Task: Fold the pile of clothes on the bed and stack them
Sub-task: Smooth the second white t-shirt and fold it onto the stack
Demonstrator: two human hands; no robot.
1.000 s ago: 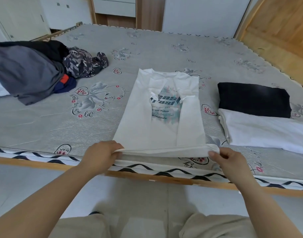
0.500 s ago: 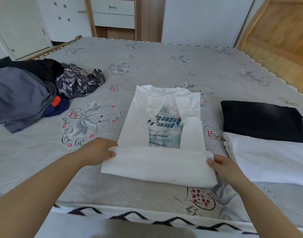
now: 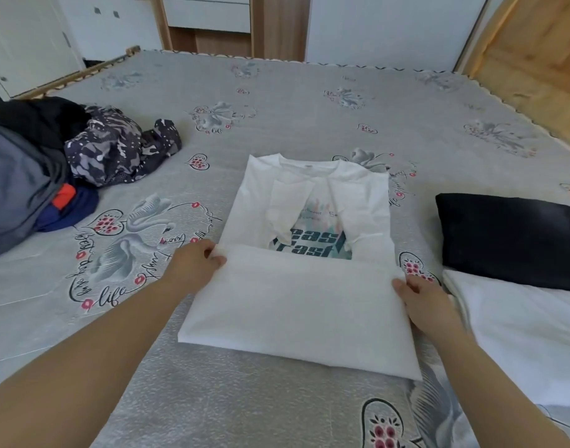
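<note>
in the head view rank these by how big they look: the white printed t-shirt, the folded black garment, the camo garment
1. white printed t-shirt, though it lies nearest the camera
2. folded black garment, partly cut off at the frame edge
3. camo garment, bunched up

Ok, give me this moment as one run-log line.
step: folding white T-shirt | left hand: pinching hem corner | right hand: pinching hem corner | folded: black garment, white garment

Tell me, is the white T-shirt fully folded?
Partly: white T-shirt sleeves folded in, hem half over the print, collar uncovered.
</note>
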